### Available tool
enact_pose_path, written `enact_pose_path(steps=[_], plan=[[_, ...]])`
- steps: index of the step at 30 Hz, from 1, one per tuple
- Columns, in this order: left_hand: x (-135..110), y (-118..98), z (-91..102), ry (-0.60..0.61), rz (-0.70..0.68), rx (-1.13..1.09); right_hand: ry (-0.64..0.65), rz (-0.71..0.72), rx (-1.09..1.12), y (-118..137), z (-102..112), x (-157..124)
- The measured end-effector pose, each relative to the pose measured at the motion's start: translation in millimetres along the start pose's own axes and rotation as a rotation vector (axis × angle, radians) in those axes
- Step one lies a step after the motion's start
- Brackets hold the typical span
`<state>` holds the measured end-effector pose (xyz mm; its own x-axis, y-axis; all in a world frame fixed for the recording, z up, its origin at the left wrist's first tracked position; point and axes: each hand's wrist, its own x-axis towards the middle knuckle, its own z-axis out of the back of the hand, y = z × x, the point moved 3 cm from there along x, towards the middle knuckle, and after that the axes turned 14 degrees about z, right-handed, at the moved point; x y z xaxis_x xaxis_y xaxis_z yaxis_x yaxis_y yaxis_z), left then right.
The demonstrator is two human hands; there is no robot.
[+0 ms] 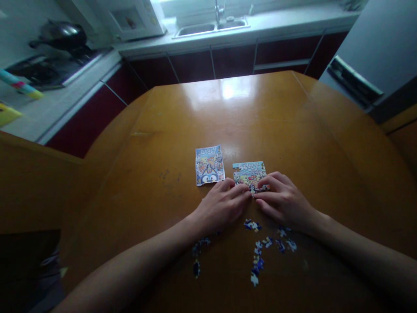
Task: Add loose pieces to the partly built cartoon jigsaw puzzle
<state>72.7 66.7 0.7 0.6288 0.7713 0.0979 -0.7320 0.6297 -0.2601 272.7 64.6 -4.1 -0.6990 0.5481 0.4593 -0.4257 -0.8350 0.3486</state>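
A partly assembled jigsaw puzzle [249, 169] lies flat on the wooden table, with a notched left edge. My left hand [224, 200] is at its lower left, fingers curled together and tips on the bottom edge. From the lower right, my right hand [282, 198] holds the puzzle's bottom edge with bent fingers, thumb close beneath. The fingers partly cover the lower rows; any single piece between them cannot be made out. Left of the puzzle lies a picture card [209, 165] with a matching printed design.
Loose puzzle pieces [252, 225] lie below my hands, with a trail of several more pieces [258, 263] nearer me. Other pieces [196, 268] sit beside my left forearm. Beyond the wooden table [260, 113] are a counter with a sink [211, 28] and a stove with a wok [63, 35].
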Motion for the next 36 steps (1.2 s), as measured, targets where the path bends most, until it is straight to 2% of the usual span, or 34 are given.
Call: enact_pose_path(steps=[11, 19, 28, 36], plan=[[-0.6, -2.4, 4.5, -0.011, -0.016, 0.001, 0.019, -0.047, -0.002, 1.1, 1.8, -0.1], [-0.5, -0.7, 1.7, -0.002, -0.003, 0.016, -0.089, -0.11, -0.027, -2.0, 4.4, -1.7], [-0.9, -0.5, 2.3, -0.018, -0.019, 0.005, 0.004, -0.086, -0.091, -1.5, 0.8, -0.2], [-0.6, -1.6, 3.2, 0.0, -0.017, 0.028, -0.038, -0.131, -0.024, -1.4, 1.5, 0.3]])
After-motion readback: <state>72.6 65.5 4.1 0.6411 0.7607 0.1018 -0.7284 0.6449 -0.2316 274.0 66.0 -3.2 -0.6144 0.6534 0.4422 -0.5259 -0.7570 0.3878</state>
